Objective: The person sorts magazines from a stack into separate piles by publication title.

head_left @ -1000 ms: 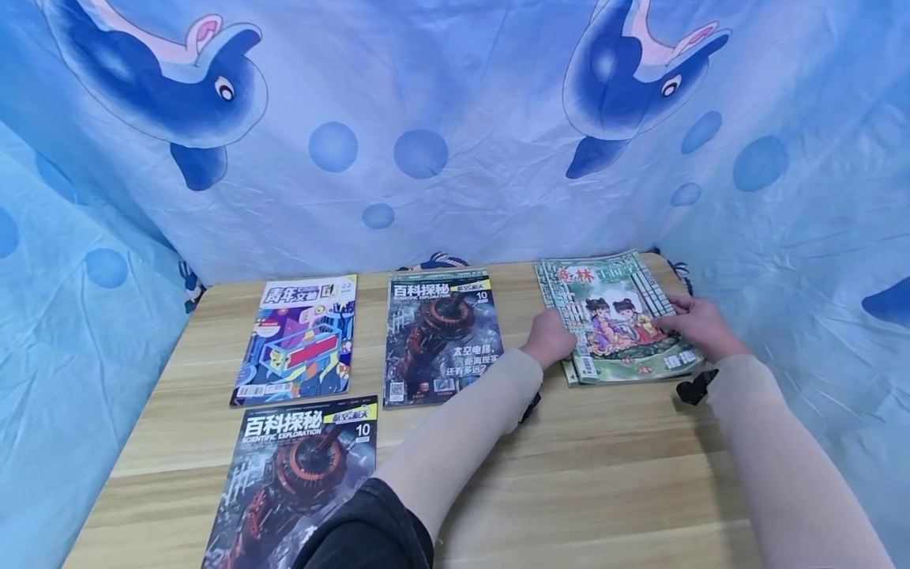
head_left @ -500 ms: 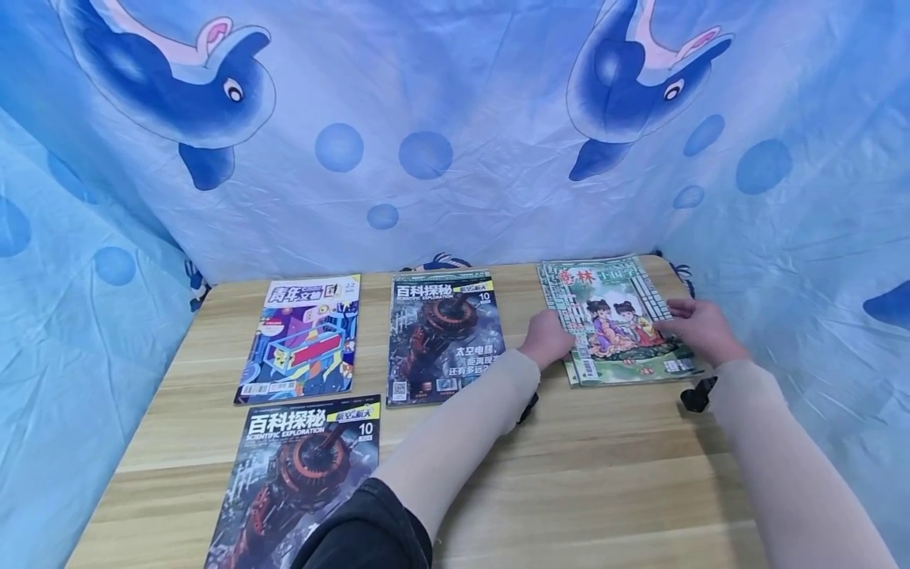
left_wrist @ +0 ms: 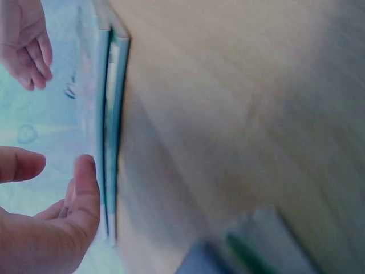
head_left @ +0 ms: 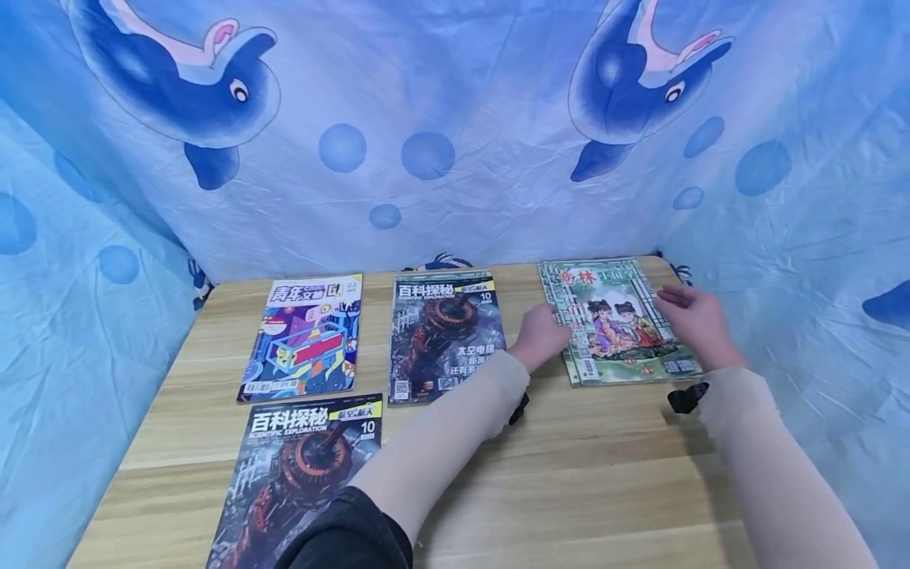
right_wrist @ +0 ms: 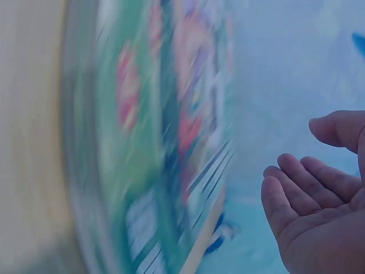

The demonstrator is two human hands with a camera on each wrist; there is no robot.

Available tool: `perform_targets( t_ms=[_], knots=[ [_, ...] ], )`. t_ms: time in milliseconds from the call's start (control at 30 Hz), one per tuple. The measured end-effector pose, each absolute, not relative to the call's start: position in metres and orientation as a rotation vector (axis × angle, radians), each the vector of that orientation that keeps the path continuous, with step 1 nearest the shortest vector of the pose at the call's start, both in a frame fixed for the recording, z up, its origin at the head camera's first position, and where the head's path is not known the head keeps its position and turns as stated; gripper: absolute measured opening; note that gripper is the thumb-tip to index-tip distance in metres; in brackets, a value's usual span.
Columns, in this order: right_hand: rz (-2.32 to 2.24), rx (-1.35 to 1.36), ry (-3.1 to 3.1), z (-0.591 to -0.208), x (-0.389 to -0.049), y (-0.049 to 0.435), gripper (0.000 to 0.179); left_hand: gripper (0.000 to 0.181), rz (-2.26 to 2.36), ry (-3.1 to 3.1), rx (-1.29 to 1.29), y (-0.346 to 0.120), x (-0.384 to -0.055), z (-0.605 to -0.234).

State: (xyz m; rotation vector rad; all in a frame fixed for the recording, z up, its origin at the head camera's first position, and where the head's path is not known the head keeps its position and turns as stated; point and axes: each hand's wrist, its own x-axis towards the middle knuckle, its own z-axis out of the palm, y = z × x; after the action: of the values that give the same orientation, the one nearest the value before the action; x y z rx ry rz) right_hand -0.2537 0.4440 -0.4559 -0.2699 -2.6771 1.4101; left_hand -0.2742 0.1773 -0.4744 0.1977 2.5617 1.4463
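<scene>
A small stack of green magazines (head_left: 618,340), its top cover showing two cartoon children, lies at the back right of the table. My left hand (head_left: 542,336) is at the stack's left edge; in the left wrist view its thumb and fingers (left_wrist: 85,194) stand apart with nothing between them. On the other side, my right hand (head_left: 697,324) hovers by the right edge, thumb and fingers spread and holding nothing. The right wrist view shows that palm (right_wrist: 325,228) beside the blurred magazine covers (right_wrist: 142,131).
Left of the stack, a dark science magazine (head_left: 444,340) lies on top of a green one. Farther left is a purple colourful magazine (head_left: 306,340), with another dark science magazine (head_left: 306,474) in front. Blue dolphin-print cloth (head_left: 490,174) walls the wooden table (head_left: 569,490) at back and sides.
My right hand has let go of the stack's right edge and opened its fingers. The left hand has eased slightly left and back from the other edge. The stack stays put.
</scene>
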Motion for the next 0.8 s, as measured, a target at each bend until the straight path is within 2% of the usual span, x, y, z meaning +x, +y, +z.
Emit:
perform_targets(
  t_ms=[233,433,800],
  knots=[
    [1.473,-0.162,-2.553,-0.436,-0.247,0.402,0.066,0.052,1.575,2.567,0.257,0.152,-0.264,-0.453],
    [1.588,-0.066,-2.438,-0.422,-0.240,0.372,0.065,0.046,1.727,2.531,0.354,0.117,-0.255,-0.433],
    [1.760,-0.015,-2.300,-0.415,-0.219,0.320,0.068,0.052,1.958,2.514,0.455,0.038,-0.225,-0.425]
  ],
)
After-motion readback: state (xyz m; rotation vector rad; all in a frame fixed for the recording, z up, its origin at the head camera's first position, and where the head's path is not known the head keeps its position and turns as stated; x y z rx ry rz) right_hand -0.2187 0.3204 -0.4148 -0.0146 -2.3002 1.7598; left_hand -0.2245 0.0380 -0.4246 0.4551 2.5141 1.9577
